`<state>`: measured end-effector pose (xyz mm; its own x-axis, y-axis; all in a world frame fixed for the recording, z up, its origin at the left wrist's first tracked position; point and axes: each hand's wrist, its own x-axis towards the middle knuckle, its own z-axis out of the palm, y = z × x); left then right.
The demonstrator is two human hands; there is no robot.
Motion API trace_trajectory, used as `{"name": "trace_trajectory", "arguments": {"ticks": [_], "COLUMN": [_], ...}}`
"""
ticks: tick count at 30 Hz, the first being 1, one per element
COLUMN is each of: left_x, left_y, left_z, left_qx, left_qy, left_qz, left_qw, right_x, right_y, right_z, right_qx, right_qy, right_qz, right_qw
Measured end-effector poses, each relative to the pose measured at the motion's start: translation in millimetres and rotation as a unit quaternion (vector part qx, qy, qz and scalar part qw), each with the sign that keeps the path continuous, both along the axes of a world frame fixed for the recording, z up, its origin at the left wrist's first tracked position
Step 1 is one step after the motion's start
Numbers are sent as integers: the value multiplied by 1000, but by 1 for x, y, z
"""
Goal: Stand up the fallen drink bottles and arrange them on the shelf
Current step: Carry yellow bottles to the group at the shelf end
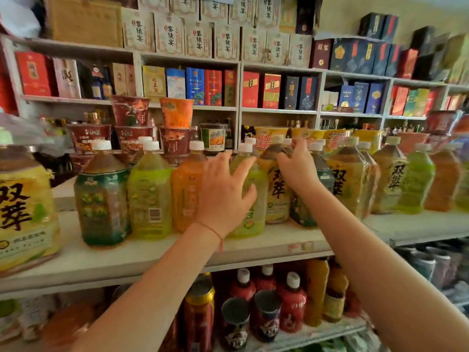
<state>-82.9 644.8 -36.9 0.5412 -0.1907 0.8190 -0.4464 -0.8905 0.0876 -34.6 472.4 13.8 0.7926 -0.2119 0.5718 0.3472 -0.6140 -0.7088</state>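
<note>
The right hand (295, 168) pinches the shoulder of an upright yellow-labelled bottle (278, 194) on the shelf (152, 257). The left hand (223, 199), its grip wide with fingers spread, rests against the green bottle (253, 224) just beside it.

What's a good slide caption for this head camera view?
Left hand open on a green bottle; right hand pinching a yellow-labelled bottle's neck on the shelf.
</note>
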Motion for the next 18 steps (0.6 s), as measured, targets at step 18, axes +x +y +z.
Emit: {"name": "trace_trajectory", "arguments": {"ticks": [18], "left_x": [31], "left_y": [-43], "left_z": [-14], "left_qx": [-106], "left_qy": [15], "left_qz": [108], "left_qw": [988], "right_x": [-6], "right_y": [-38], "right_z": [-8], "right_qx": [28], "right_qy": [-125], "right_qz": [182], "right_qw": [975]}}
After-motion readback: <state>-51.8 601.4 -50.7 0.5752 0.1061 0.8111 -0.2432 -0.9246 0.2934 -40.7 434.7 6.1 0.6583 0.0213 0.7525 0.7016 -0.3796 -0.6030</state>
